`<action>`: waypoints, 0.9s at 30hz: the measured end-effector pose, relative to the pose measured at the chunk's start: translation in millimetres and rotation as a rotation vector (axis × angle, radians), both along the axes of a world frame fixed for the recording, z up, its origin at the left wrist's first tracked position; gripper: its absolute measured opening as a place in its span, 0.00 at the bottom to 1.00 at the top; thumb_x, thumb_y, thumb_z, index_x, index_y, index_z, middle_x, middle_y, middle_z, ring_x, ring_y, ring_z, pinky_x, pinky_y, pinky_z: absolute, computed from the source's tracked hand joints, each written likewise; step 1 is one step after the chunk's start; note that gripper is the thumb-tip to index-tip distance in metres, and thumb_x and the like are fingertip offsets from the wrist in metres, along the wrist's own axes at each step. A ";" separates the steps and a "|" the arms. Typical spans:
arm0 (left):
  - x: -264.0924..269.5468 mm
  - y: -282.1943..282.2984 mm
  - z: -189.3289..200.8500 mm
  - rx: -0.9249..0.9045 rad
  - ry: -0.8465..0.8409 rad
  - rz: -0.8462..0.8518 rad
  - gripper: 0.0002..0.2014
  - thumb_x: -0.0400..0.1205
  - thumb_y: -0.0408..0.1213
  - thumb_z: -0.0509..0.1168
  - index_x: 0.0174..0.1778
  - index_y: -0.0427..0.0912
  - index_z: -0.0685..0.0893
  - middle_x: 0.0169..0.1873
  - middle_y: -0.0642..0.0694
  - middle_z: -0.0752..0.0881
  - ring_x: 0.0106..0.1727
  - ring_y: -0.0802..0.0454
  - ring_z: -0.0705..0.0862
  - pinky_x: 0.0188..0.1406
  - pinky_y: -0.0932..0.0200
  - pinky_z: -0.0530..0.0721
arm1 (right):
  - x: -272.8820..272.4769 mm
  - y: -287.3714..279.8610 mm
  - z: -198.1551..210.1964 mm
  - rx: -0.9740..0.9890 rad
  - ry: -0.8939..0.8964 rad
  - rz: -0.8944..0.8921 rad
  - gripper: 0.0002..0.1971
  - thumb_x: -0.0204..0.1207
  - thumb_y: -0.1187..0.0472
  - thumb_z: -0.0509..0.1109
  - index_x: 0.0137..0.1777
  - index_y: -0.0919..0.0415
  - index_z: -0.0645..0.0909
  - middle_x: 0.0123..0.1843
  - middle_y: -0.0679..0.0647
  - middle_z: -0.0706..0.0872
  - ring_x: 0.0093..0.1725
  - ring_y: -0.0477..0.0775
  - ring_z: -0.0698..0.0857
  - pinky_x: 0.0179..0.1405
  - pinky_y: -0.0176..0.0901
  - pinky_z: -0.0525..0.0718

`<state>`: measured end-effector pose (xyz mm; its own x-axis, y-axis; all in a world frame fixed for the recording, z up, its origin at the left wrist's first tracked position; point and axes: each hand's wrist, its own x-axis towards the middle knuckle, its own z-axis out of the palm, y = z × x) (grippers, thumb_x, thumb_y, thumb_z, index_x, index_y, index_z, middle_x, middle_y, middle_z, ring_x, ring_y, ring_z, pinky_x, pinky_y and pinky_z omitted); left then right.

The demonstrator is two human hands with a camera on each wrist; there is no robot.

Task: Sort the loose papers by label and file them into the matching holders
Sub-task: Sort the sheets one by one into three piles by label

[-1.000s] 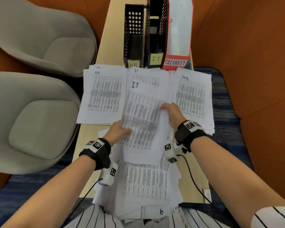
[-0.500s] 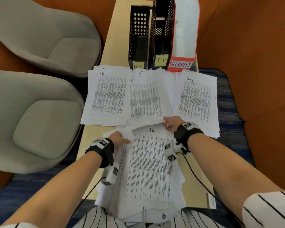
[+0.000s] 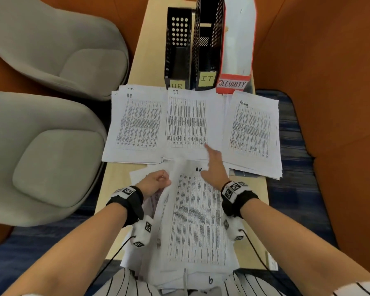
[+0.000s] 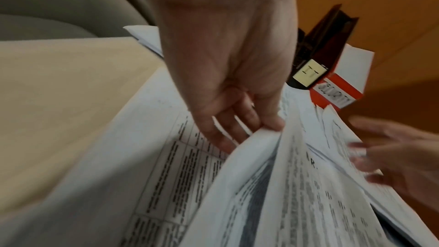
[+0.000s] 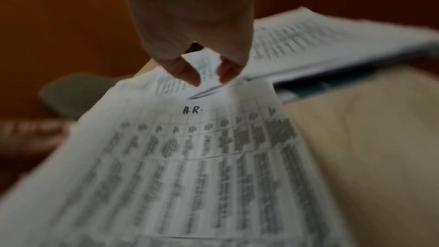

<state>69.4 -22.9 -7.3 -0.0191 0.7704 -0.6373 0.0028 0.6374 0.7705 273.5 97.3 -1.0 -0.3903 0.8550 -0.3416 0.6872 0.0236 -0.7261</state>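
Three sorted piles lie across the desk: the HR pile point(image 3: 137, 124), the IT pile point(image 3: 188, 124) and the Security pile point(image 3: 252, 129). Behind them stand the black HR holder point(image 3: 177, 50), the black IT holder point(image 3: 207, 39) and the red-and-white Security holder point(image 3: 235, 50). The unsorted stack point(image 3: 197, 221) sits nearest me, its top sheet point(image 5: 192, 138) handwritten H.R. My left hand point(image 4: 256, 132) pinches that sheet's left edge and lifts it. Over the sheet's far edge my right hand point(image 3: 212, 159) reaches with straight fingers toward the near edge of the IT pile and holds nothing.
Two grey upholstered chairs point(image 3: 51, 157) stand close along the desk's left side. An orange partition wall point(image 3: 329, 103) closes off the right. Bare light wood desk point(image 3: 115, 189) shows left of the unsorted stack and beside the holders. Wrist cables hang off the near edge.
The IT sheet that both hands carried now lies on the IT pile. My right hand has let it go, and my left hand has taken hold of the H.R. sheet's left edge.
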 end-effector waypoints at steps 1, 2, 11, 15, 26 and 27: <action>-0.4 0.5 2.1 0.022 -0.017 -0.035 0.14 0.83 0.27 0.63 0.34 0.43 0.69 0.24 0.52 0.64 0.24 0.58 0.62 0.23 0.67 0.66 | -2.5 -3.9 0.4 -0.014 -0.006 0.173 0.43 0.66 0.74 0.68 0.81 0.52 0.60 0.72 0.55 0.67 0.60 0.52 0.76 0.49 0.32 0.80; -0.3 1.1 3.9 0.044 -0.027 -0.064 0.14 0.83 0.27 0.62 0.34 0.43 0.69 0.24 0.52 0.62 0.24 0.58 0.61 0.23 0.67 0.64 | -3.3 -5.4 0.7 -0.050 -0.043 0.292 0.38 0.67 0.73 0.68 0.79 0.53 0.66 0.68 0.56 0.71 0.57 0.52 0.77 0.47 0.31 0.77; -16.8 -12.8 -0.9 0.112 0.291 0.220 0.14 0.83 0.25 0.56 0.47 0.53 0.74 0.31 0.44 0.75 0.31 0.50 0.72 0.32 0.59 0.72 | 11.2 1.3 7.6 0.041 -0.030 0.266 0.07 0.71 0.67 0.58 0.31 0.60 0.69 0.27 0.51 0.71 0.26 0.47 0.68 0.27 0.38 0.67; -34.5 -33.8 -10.4 0.074 0.335 0.281 0.14 0.80 0.23 0.60 0.49 0.48 0.80 0.48 0.40 0.89 0.50 0.45 0.87 0.56 0.50 0.82 | 30.8 14.0 14.1 0.013 -0.027 0.185 0.03 0.72 0.68 0.62 0.39 0.65 0.77 0.32 0.54 0.79 0.29 0.50 0.73 0.29 0.36 0.71; -12.9 -18.3 -1.5 0.035 0.178 0.159 0.12 0.83 0.29 0.61 0.37 0.48 0.73 0.26 0.54 0.70 0.29 0.54 0.67 0.28 0.62 0.67 | -22.8 16.2 32.4 0.140 -0.080 0.346 0.12 0.70 0.63 0.70 0.51 0.70 0.83 0.53 0.65 0.87 0.54 0.63 0.83 0.58 0.51 0.80; -8.2 -15.7 1.8 0.041 0.137 0.154 0.12 0.84 0.30 0.61 0.36 0.48 0.72 0.26 0.54 0.70 0.29 0.53 0.68 0.28 0.62 0.67 | -28.9 14.8 33.4 0.073 -0.079 0.368 0.08 0.71 0.64 0.70 0.47 0.67 0.81 0.48 0.65 0.88 0.47 0.62 0.85 0.51 0.52 0.84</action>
<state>61.1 -38.6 -5.5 -0.2230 0.7767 -0.5891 0.0145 0.6069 0.7947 244.6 112.0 32.4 -0.6502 0.6860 -0.3265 0.6772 0.3285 -0.6584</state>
